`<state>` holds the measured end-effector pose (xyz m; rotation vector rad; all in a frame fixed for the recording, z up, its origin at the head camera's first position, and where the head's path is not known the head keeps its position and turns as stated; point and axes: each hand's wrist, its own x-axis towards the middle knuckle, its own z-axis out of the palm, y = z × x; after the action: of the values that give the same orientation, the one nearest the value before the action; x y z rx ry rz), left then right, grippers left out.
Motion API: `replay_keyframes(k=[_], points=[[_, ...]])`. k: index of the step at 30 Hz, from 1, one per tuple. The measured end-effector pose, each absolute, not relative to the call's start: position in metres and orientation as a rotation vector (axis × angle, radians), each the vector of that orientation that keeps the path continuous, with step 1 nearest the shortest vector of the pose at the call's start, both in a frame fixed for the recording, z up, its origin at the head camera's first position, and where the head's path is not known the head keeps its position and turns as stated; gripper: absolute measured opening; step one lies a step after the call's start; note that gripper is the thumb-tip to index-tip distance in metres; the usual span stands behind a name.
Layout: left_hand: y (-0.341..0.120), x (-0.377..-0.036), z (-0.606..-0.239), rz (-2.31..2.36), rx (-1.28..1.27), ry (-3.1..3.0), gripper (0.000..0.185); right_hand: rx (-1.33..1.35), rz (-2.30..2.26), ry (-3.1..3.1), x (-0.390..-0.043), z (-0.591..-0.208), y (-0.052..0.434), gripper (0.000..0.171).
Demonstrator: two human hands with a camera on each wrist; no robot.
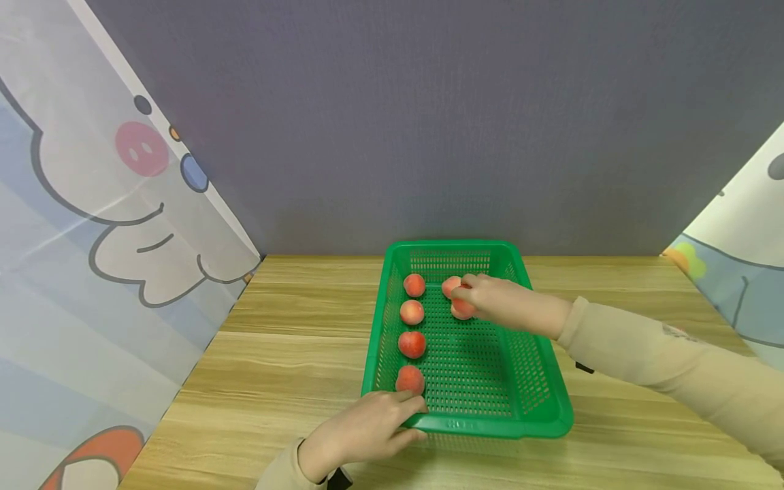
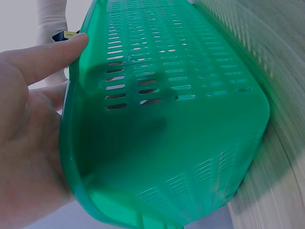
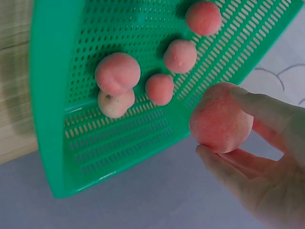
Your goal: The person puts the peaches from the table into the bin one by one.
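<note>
My right hand (image 1: 499,299) holds a peach (image 3: 221,117) between thumb and fingers, above the far part of the green plastic basket (image 1: 478,427). Below it in the basket lie two peaches, a redder one (image 3: 117,74) and a paler one (image 3: 114,104), close together. Along the basket's left side runs a row of several peaches (image 1: 412,345). With my left hand (image 1: 370,429) I grip the near-left rim, the thumb (image 2: 52,57) outside the wall and the fingers over the edge, beside the nearest peach (image 1: 410,380).
The basket stands on a wood-grain table (image 1: 294,361), its far end near a grey upright panel (image 1: 441,136). Cartoon-printed sheets (image 1: 73,224) hang at the left and right. A bare stretch of perforated basket floor (image 1: 468,367) shows at the near right.
</note>
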<state>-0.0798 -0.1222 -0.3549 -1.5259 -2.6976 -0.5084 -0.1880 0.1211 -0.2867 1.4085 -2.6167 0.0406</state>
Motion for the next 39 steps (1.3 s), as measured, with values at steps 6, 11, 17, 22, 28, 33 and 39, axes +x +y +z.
replay_keyframes(k=[6,11,17,22,28,33,39], points=[[-0.122,-0.08,-0.355,-0.522,-1.528,-2.695,0.017,1.502,-0.039,-2.635,-0.184,-0.292,0.113,0.024],[-0.122,-0.08,-0.354,-0.52,-1.523,-2.698,0.017,1.518,-0.081,-2.714,-0.182,-0.296,0.108,0.018],[-0.123,-0.08,-0.355,-0.498,-1.522,-2.686,0.018,1.513,-0.104,-2.801,-0.182,-0.299,0.103,0.016],[-0.123,-0.081,-0.355,-0.478,-1.518,-2.676,0.018,1.538,-0.161,-2.814,-0.182,-0.302,0.099,0.017],[-0.123,-0.081,-0.355,-0.477,-1.521,-2.675,0.018,1.567,-0.226,-2.845,-0.184,-0.306,0.095,0.022],[-0.123,-0.081,-0.355,-0.472,-1.521,-2.679,0.018,1.546,-0.225,-2.934,-0.186,-0.309,0.091,0.028],[-0.123,-0.081,-0.354,-0.481,-1.529,-2.687,0.018,1.555,-0.28,-2.95,-0.187,-0.316,0.087,0.035]])
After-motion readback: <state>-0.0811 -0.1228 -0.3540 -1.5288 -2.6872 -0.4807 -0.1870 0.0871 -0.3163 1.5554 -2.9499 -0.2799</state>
